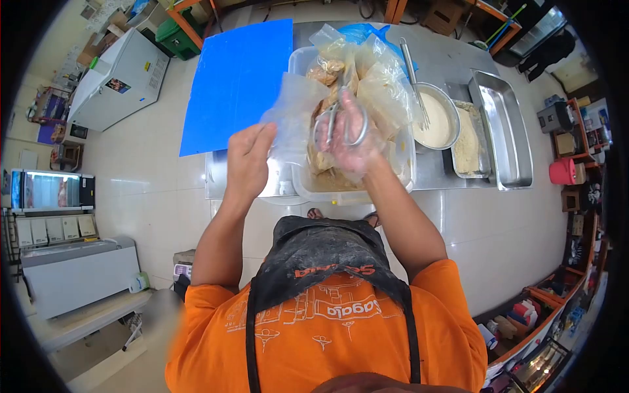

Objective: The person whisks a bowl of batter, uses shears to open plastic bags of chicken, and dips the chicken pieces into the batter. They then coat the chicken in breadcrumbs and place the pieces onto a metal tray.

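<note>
My left hand (249, 157) is closed, pinching the edge of a clear plastic bag (293, 114) and pulling it out to the left. A pair of metal scissors (359, 134) lies in my right hand (346, 141), its loops toward me and its blades pointing away over the bags. A thin clear glove appears to cover this hand. Below both hands stands a white plastic tub (357, 196), where more clear bags (386, 88) surround brownish pieces that look like raw marinated meat (325, 71). My right hand hides part of the tub's contents.
Left of the tub lies a blue board (236, 85). To the right stand a bowl of pale batter (438, 124) with a whisk (409, 62), a tray of flour-like crumbs (468, 147) and a deep steel tray (514, 157). A blue plastic bag (367, 31) sits behind the tub on the steel table (445, 39).
</note>
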`<state>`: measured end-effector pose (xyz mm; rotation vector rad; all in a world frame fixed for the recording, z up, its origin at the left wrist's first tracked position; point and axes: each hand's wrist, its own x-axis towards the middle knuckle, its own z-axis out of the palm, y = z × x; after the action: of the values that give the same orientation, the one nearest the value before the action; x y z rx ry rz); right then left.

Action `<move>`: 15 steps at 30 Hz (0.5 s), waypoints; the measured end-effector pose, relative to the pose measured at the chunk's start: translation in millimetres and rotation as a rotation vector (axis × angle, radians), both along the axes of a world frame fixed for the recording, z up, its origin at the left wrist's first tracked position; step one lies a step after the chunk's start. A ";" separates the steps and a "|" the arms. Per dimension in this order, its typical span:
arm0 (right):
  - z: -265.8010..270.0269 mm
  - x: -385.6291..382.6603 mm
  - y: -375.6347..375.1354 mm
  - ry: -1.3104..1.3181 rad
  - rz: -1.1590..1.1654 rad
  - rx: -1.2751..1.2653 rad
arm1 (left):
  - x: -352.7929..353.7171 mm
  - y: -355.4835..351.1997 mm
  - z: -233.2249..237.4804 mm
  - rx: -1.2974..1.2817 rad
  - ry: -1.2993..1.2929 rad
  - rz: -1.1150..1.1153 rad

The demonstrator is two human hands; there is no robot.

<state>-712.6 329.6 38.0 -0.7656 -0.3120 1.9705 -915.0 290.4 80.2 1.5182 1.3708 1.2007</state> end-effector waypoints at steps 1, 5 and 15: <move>4.8 11.0 -1.5 0.032 -0.018 -0.008 | -9.7 -6.4 -3.1 0.004 -0.018 0.008; 6.4 69.2 -29.5 -0.047 -0.217 0.090 | -54.1 -32.9 -80.1 -0.139 -0.311 0.380; -0.5 175.3 -96.3 -0.305 -0.213 0.107 | -49.8 -62.6 -259.9 -0.305 0.728 0.553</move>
<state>-537.3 233.3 37.5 -0.9882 -0.4917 1.6242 -964.8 227.8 -179.7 1.4498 2.4509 0.6742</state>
